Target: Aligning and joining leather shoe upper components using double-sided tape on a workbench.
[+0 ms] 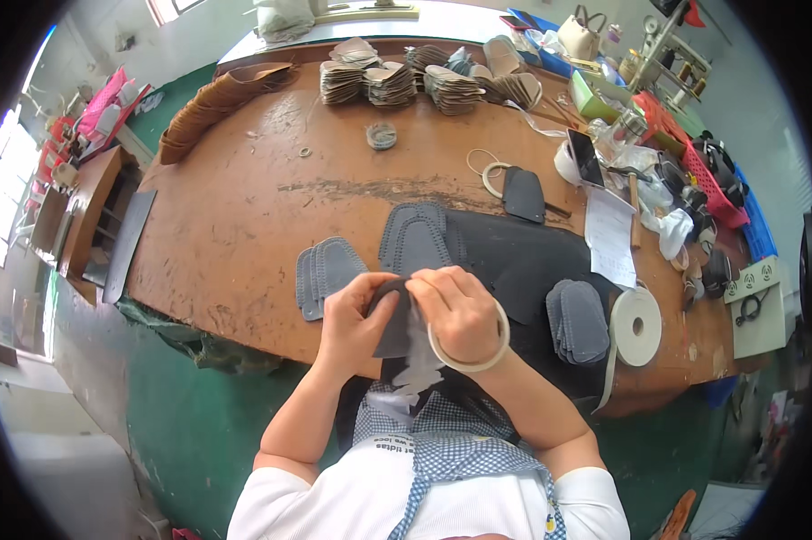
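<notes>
At the table's near edge my left hand [350,322] pinches a dark grey leather-like piece [392,335] between thumb and fingers. My right hand [460,310] is closed at the same piece's upper edge, its fingertips close to the left ones. Round my right hand, near the wrist, hangs a cream tape roll [480,366]. A pale, see-through strip [418,371] dangles below the right fingers; where it starts is hidden. Just beyond my hands lie grey cut pieces with notched edges, one stack [325,270] at left and another [417,236] in the middle.
A black sheet [505,256] covers the table's near right, bearing grey rounded pieces [579,322] beside a white tape reel [638,326]. Farther off stand stacked brown pieces [391,85], a small round tin [381,136] and curled brown sheets [210,112]. Clutter and a pink basket [717,184] line the right.
</notes>
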Tool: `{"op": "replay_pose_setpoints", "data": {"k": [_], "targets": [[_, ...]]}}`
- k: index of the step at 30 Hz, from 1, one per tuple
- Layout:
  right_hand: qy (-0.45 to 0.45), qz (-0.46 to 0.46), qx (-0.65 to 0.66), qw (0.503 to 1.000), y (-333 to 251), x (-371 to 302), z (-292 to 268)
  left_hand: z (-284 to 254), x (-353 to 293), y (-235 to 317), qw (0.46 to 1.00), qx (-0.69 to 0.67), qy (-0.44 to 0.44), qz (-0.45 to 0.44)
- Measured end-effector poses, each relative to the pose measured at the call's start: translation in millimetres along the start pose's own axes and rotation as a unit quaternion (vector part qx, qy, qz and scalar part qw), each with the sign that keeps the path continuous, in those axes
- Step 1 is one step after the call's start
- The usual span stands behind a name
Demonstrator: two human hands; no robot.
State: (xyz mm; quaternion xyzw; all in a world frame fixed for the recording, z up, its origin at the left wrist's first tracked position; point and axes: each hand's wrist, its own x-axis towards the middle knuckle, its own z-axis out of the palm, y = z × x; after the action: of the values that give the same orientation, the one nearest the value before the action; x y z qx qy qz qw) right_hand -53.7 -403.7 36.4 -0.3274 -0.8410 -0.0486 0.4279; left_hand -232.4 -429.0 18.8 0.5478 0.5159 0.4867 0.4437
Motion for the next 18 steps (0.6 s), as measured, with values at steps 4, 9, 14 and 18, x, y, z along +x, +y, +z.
{"op": "replay_pose_setpoints", "data": {"k": [4, 9, 14, 18], "targets": [[-0.007, 0.02, -0.013, 1.0, 0.0, -8.3, 17.9, 5.5, -7.3, -8.5, 0.996, -0.078, -0.002, -0.033], [-0.002, 0.029, 0.033, 0.999, -10.6, -32.9, 18.3, 14.8, -11.3, -29.4, 0.955, -0.272, 0.053, -0.108], [-0.008, 0.061, 0.027, 0.998, 1.1, -58.1, 17.8, 29.7, -8.8, -41.8, 0.966, -0.219, -0.011, -0.138], [0.008, 0.056, 0.003, 0.998, 2.6, -66.7, 9.5, 41.1, -3.8, -43.0, 0.976, -0.174, -0.042, -0.126]]}}
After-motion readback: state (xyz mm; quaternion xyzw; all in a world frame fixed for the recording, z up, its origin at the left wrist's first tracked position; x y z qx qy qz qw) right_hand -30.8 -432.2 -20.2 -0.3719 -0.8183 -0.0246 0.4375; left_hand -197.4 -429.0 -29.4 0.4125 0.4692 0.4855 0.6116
